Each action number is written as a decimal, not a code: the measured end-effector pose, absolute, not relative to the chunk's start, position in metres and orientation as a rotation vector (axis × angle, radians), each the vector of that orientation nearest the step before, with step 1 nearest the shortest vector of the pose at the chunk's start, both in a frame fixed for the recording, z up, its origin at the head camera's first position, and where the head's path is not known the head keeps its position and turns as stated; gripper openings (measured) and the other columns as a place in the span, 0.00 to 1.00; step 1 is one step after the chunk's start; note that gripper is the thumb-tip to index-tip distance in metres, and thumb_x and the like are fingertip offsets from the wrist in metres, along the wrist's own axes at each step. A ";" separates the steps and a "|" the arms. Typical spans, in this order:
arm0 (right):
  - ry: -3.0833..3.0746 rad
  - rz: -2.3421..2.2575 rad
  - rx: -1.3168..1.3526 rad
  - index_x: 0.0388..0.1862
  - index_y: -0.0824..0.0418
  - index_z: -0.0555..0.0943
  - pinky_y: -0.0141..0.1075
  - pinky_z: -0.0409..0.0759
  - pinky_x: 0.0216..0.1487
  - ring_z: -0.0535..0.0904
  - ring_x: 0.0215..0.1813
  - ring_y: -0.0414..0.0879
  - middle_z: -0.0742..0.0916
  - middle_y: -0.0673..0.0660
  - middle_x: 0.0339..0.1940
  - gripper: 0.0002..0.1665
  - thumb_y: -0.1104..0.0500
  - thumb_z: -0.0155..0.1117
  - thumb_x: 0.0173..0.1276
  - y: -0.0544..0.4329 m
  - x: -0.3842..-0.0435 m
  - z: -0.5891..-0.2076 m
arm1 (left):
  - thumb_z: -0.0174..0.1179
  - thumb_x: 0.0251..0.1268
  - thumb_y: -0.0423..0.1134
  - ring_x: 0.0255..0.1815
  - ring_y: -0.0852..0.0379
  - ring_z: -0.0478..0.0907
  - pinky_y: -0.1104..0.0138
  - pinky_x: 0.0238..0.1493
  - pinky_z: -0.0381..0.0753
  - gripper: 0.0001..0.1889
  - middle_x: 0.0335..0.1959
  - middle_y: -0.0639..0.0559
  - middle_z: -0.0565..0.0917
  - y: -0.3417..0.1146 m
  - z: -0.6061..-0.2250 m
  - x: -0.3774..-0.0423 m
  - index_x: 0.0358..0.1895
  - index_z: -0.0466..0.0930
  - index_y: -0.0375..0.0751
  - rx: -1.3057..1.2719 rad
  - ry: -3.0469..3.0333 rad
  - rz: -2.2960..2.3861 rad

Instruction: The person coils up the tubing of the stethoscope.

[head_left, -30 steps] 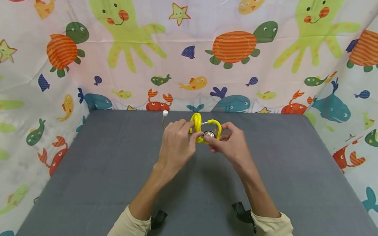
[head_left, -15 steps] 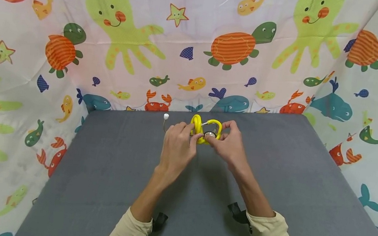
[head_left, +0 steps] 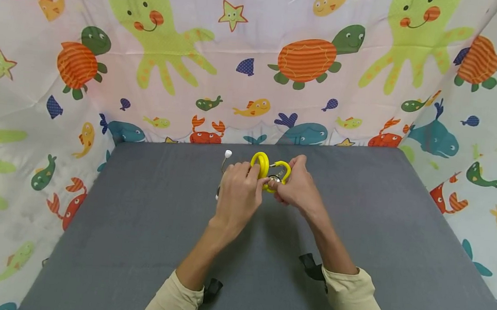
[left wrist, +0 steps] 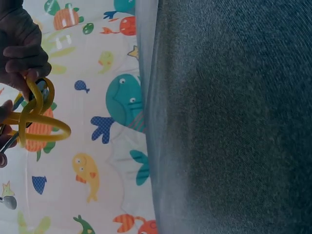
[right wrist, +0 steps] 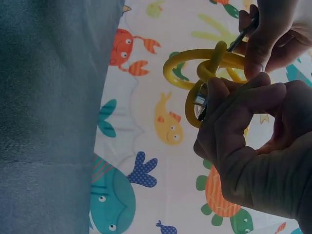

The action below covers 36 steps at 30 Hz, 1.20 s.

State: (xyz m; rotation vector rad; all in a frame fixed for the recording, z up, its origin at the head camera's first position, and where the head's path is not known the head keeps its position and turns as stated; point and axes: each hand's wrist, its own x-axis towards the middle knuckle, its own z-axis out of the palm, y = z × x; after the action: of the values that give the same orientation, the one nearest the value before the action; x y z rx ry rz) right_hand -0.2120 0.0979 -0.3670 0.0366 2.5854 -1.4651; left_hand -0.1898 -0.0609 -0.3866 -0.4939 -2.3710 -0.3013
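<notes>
A stethoscope with coiled yellow tubing is held up between both hands above the far part of the grey table. My left hand grips the bundled tubing and the metal ear tubes; a white ear tip sticks out beyond its knuckles. My right hand pinches the stethoscope's round metal chest piece, close to a loop of tubing. In the right wrist view the curled fingers of the right hand partly cover the chest piece. The left wrist view catches the yellow loops at its left edge.
The table is covered in grey cloth. A white curtain printed with sea animals stands behind it and along both sides. Black straps hang at the wrists by the beige sleeves.
The left hand has shifted slightly right and turned, so a second ear tip now shows at its left. The right hand's fingers have closed in more around the chest piece and tubing.
</notes>
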 end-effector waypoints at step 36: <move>2.688 -1.741 -0.180 0.58 0.67 0.85 0.32 0.85 0.45 0.87 0.41 0.53 0.88 0.67 0.46 0.21 0.67 0.76 0.65 0.096 -0.202 -0.389 | 0.75 0.63 0.43 0.35 0.48 0.84 0.59 0.41 0.80 0.18 0.35 0.42 0.88 -0.082 -0.371 -0.196 0.49 0.88 0.32 -0.385 -2.464 -0.577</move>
State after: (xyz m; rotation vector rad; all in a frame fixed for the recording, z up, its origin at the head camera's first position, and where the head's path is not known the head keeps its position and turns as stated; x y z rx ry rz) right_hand -0.2021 0.0962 -0.3888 -0.1797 2.6879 -1.7411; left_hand -0.1963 -0.0821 -0.3715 -0.3848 -2.4637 -0.5765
